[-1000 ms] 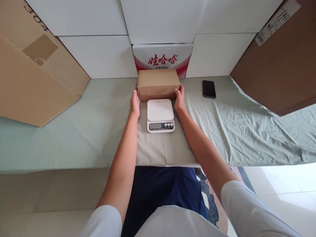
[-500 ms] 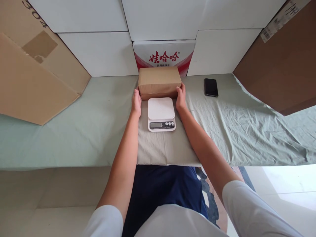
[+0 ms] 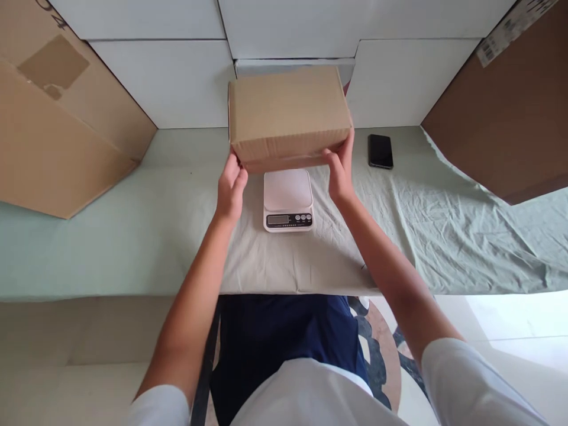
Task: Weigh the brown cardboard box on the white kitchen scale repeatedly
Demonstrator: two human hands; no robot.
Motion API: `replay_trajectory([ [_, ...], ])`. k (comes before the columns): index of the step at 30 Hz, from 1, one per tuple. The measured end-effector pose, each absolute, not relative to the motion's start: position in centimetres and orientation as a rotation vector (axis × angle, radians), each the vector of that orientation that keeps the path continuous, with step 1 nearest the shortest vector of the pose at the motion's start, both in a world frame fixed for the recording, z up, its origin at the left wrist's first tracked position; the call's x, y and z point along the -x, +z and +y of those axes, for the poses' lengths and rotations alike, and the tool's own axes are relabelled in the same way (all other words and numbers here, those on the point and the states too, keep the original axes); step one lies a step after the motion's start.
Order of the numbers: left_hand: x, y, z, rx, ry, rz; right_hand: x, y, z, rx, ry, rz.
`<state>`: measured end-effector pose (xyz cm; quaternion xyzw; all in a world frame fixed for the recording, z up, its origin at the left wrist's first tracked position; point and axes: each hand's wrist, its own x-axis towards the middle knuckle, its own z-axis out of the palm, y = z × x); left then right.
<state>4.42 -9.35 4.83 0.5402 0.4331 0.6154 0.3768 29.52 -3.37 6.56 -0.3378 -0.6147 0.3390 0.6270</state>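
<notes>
I held the cardboard box [image 3: 288, 115] aloft near the worktop's [image 3: 133, 236] far edge, left grip [image 3: 231, 186] and right grip [image 3: 341, 171] clamping its lower corners; stiff, seemingly light.

light: bright, soft daylight | glare: floor [image 3: 523, 319] at lower right washed out | shadows: faint | focus: sharp | edges: wide-angle bowing

The cardboard box [image 3: 288, 115] is above the scale [image 3: 288, 200], the phone [image 3: 380, 151] right of both on the table [image 3: 110, 231].
</notes>
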Motion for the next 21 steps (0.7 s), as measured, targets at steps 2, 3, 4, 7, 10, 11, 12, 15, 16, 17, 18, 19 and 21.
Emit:
replay_trajectory([
  [2,-3.9,4.2,-11.7,-1.527,1.53,1.051,-30.4,6.1,-5.9,0.729,0.804,-1.48],
  [3,-3.6,3.6,-12.7,-1.552,1.507,1.036,-30.8,5.4,-7.1,0.719,0.827,-1.501],
  [4,-3.4,3.0,-13.4,-1.559,1.497,1.027,-31.1,4.7,-8.0,0.726,0.858,-1.502],
  [7,-2.8,1.0,-14.6,-1.538,1.504,1.025,-31.4,2.6,-9.7,0.772,0.92,-1.475],
  [10,-2.9,-0.3,-14.6,-1.504,1.544,1.042,-31.3,1.9,-10.0,0.782,0.943,-1.482],
  [11,-2.9,-0.5,-14.5,-1.492,1.557,1.046,-31.3,1.9,-9.9,0.774,0.944,-1.485],
  [12,-3.0,-0.6,-14.4,-1.474,1.571,1.048,-31.2,2.0,-9.8,0.764,0.944,-1.486],
  [15,-3.0,-0.8,-14.2,-1.425,1.601,1.055,-31.2,2.1,-9.6,0.738,0.945,-1.485],
  [16,-3.0,-0.9,-14.2,-1.421,1.598,1.059,-31.2,2.1,-9.6,0.736,0.945,-1.483],
  [17,-3.0,-0.9,-14.2,-1.425,1.591,1.063,-31.3,2.0,-9.5,0.736,0.944,-1.48],
  [18,-3.0,-1.0,-14.2,-1.435,1.581,1.065,-31.3,1.9,-9.5,0.738,0.941,-1.478],
  [19,-3.0,-1.0,-14.3,-1.449,1.573,1.064,-31.3,1.7,-9.5,0.744,0.937,-1.476],
  [21,-3.1,-1.0,-14.3,-1.469,1.569,1.053,-31.3,1.4,-9.4,0.763,0.929,-1.473],
])
